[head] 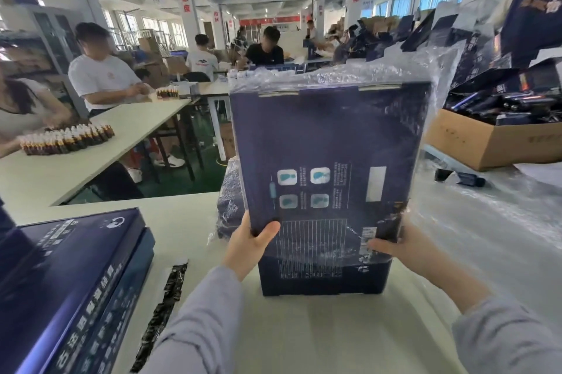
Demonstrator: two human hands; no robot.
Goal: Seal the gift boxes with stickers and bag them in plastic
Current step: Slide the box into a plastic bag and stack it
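Observation:
A large dark navy gift box (328, 142) stands upright on the white table (304, 328), its printed back facing me. A clear plastic bag (438, 75) covers its upper part, with the bag's open edge near the box's lower third. My left hand (249, 244) grips the box's lower left edge, thumb on the front face. My right hand (398, 244) grips the lower right edge through the plastic. Behind the box lies a stack of bagged boxes (228, 200).
Two navy gift boxes (70, 282) are stacked at the left. A dark sticker strip (165, 309) lies beside them. Loose plastic sheets (486, 221) cover the table's right side. A cardboard carton (492, 139) of dark items stands at the right. Several people work at tables beyond.

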